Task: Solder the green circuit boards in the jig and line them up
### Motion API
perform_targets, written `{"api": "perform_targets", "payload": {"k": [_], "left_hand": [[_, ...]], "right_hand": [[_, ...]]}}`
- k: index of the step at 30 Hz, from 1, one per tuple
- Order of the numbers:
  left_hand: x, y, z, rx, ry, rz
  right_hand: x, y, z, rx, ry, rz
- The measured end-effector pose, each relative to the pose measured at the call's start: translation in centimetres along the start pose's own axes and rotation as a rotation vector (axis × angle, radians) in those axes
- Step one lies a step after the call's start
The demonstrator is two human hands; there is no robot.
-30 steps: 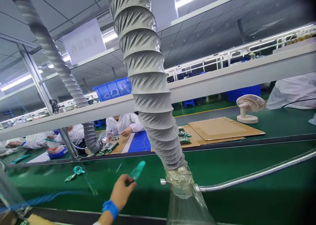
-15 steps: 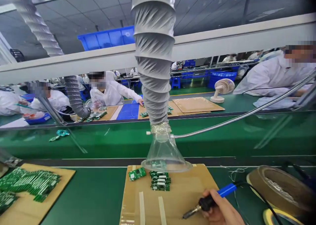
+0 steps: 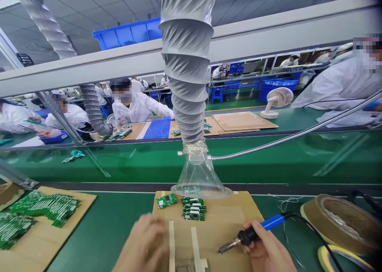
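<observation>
Right hand (image 3: 265, 248) closed round a blue-and-black pen-shaped soldering iron (image 3: 247, 236), its metal tip over a brown cardboard sheet (image 3: 227, 222).
The left hand (image 3: 146, 240) is blurred near the sheet's left edge, fingers bent; how far open it is, or whether it holds anything, I cannot tell. A clear plastic funnel hood (image 3: 198, 180) on a grey ribbed duct (image 3: 189, 77) hangs over the sheet's far end, by small green circuit boards (image 3: 193, 210). A wide brown ring-shaped roll (image 3: 319, 220) and a yellow tape roll (image 3: 324, 256) crowd the green table (image 3: 101, 224) to the right.
</observation>
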State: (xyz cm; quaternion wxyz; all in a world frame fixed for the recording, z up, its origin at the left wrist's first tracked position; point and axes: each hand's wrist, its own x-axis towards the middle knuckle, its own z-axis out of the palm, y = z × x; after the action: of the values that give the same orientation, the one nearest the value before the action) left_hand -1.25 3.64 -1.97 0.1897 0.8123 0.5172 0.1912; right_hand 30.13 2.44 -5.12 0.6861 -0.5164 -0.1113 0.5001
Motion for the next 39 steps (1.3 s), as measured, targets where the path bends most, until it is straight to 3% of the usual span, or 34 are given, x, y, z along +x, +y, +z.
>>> {"api": "perform_targets", "payload": {"k": [2,5,8,10,14,19,24,31,39], "left_hand": [[3.2,-1.1,-0.5,0.084,0.115,-0.041],[6.8,-2.1,-0.5,0.113,0.147,-0.012],[7.8,-2.0,-0.3,0.125,0.160,0.014],[6.7,-1.5,-0.2,0.128,0.172,0.026],[2.3,-0.2,0.6,0.083,0.121,0.075],[-2.0,-0.1,4.1,-0.066,0.089,0.432],[-2.4,-0.2,6.0,-0.079,0.082,0.496],[-2.2,1.8,4.0,0.033,0.099,0.509],[-2.7,2.3,3.9,0.078,0.118,0.404]], "right_hand": [[0.0,0.0,0.1,0.005,0.013,-0.006],[0.0,0.0,0.2,0.011,0.026,-0.011],[0.1,-0.1,0.2,0.012,0.021,-0.003],[0.1,-0.3,0.2,0.013,0.021,0.000],[-0.3,-0.3,0.1,0.014,0.012,-0.004],[-0.3,0.2,0.0,0.014,-0.003,-0.025],[-0.2,0.3,0.1,0.010,-0.009,-0.027],[-0.4,0.1,0.4,0.002,-0.006,-0.039],[-0.9,-0.4,0.5,-0.010,-0.017,-0.054]]}}
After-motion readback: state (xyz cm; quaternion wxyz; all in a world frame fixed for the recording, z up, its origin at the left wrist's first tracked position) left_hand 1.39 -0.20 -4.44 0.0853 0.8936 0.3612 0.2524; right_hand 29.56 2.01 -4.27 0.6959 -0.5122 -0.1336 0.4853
